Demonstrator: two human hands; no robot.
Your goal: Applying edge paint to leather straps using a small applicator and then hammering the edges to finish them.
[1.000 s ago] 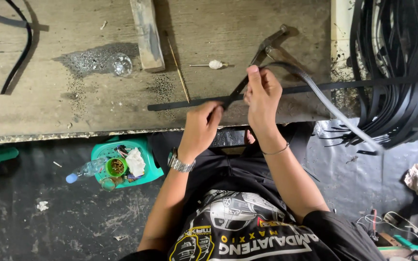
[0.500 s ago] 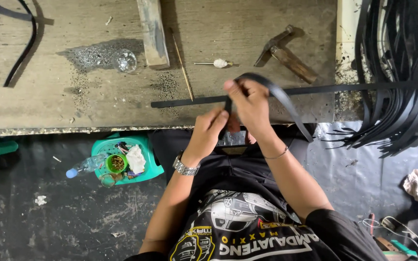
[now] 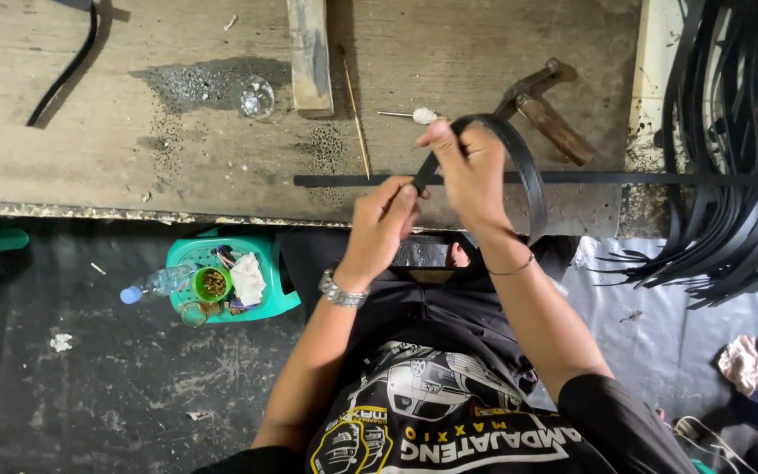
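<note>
Here both hands work at the workbench's (image 3: 89,175) near edge: right hand (image 3: 471,167) and left hand (image 3: 383,224) fingers pinch the black strap (image 3: 524,167), bending it into a loop.

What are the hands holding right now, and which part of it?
Both hold one black strap. The right hand pinches its looped end, raised above the workbench; the left hand grips the same strap just below, near the fold.

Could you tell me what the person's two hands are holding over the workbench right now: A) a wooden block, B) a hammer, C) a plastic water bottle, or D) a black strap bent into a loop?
D: the right hand and the left hand both grip the black strap, which arcs in a loop above the workbench, while the hammer lies untouched.
</note>
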